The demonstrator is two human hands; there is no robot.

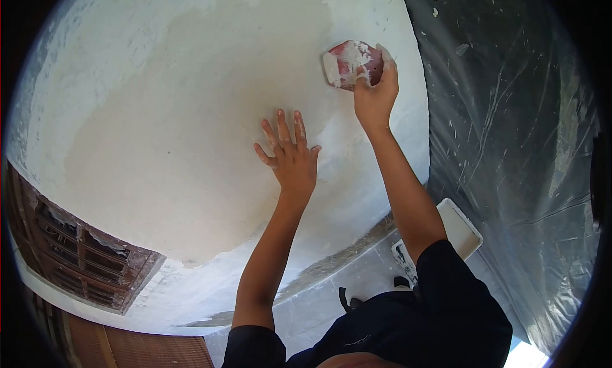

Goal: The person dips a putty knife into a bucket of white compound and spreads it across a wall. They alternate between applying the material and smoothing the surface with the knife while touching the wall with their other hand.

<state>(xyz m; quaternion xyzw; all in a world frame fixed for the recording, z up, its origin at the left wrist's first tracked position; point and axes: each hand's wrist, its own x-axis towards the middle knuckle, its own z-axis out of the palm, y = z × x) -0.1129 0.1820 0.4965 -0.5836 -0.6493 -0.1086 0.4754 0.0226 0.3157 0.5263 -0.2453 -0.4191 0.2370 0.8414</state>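
My right hand (377,91) grips a red putty spreader (347,62) smeared with white putty. Its pale edge rests at or very near the wall (191,113), by the upper right side of the plastered area. Thumb and fingers pinch the spreader's right side. Lower and further left, my left hand (292,156) lies against the wall with its fingers spread, and putty clings to the fingertips. A large, darker, damp-looking patch covers the wall's middle, with whiter, drier-looking surface around it.
Dark plastic sheeting (503,100), spotted with white, hangs along the right. A white tray (460,228) of pale material sits low beside my right arm. A brown wooden window frame (83,253) is at lower left. Grey floor (312,314) shows below.
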